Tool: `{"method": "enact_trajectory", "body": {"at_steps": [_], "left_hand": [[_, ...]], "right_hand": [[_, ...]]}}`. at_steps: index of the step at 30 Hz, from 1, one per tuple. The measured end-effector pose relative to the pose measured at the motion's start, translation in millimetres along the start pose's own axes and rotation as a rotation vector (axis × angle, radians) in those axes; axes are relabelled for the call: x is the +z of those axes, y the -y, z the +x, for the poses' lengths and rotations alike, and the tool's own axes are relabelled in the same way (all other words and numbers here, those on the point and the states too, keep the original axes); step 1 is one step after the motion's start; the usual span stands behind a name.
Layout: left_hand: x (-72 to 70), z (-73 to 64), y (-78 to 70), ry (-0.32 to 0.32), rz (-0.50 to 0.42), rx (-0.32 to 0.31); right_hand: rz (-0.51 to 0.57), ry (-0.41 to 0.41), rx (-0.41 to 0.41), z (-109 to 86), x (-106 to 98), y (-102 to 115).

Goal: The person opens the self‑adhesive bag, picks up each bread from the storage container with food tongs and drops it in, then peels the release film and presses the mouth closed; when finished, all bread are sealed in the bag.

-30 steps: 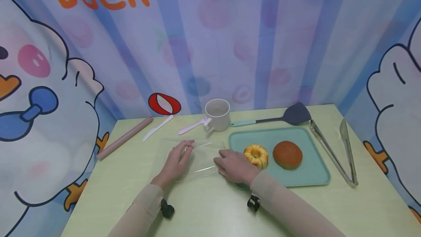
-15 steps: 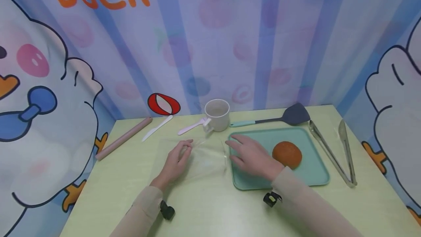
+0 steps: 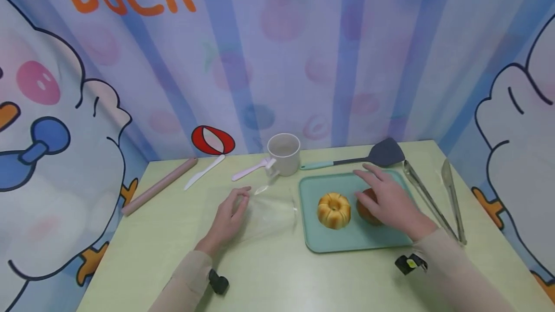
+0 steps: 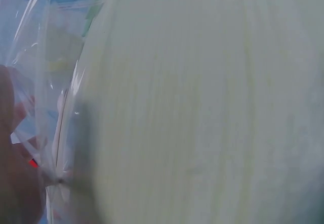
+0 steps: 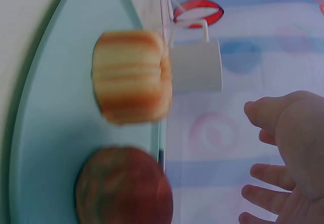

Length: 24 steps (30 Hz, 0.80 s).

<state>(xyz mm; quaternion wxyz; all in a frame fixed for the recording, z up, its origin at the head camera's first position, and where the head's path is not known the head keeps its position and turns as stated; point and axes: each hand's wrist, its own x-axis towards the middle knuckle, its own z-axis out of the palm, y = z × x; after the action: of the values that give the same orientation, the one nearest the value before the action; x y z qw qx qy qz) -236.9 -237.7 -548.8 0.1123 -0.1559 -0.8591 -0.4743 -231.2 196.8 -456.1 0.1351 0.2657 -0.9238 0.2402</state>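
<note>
Flat on the table lies a clear plastic bag (image 3: 273,215), its mouth facing the tray. My left hand (image 3: 226,218) pinches it near the middle; film crosses in front of the fingers in the left wrist view. My right hand (image 3: 392,206) hovers over the brown round bun (image 3: 366,214), fingers spread and holding nothing, and hides part of it. A golden ridged, ring-shaped bread (image 3: 334,218) sits left of the bun on the teal tray (image 3: 313,242). In the right wrist view, both the ridged bread (image 5: 131,77) and the bun (image 5: 124,188) show whole or nearly so, apart from the fingers.
Behind the bag stand a white mug (image 3: 286,158) and a pale pink plastic utensil (image 3: 247,171). A white knife (image 3: 204,172) and a pinkish roll (image 3: 160,187) lie to the left. The spatula (image 3: 386,153) is behind the tray, the metal tongs (image 3: 453,201) right of it.
My right hand has let go of the bag's edge and moved right, across the ridged bread to above the bun. The left hand has stayed at the bag.
</note>
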Motion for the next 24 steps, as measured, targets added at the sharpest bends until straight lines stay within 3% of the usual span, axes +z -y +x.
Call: {"method": "enact_trajectory", "body": {"at_steps": [13,24], "left_hand": [[0.1,-1.7,2.0,-0.02,-0.012,-0.002],[-0.1,0.3,3.0,-0.021,-0.024,-0.013]], "right_hand": [[-0.039,-0.071,0.18,-49.2,-27,-66],[-0.099,0.02,0.384,-83.5,-33,-117]]}}
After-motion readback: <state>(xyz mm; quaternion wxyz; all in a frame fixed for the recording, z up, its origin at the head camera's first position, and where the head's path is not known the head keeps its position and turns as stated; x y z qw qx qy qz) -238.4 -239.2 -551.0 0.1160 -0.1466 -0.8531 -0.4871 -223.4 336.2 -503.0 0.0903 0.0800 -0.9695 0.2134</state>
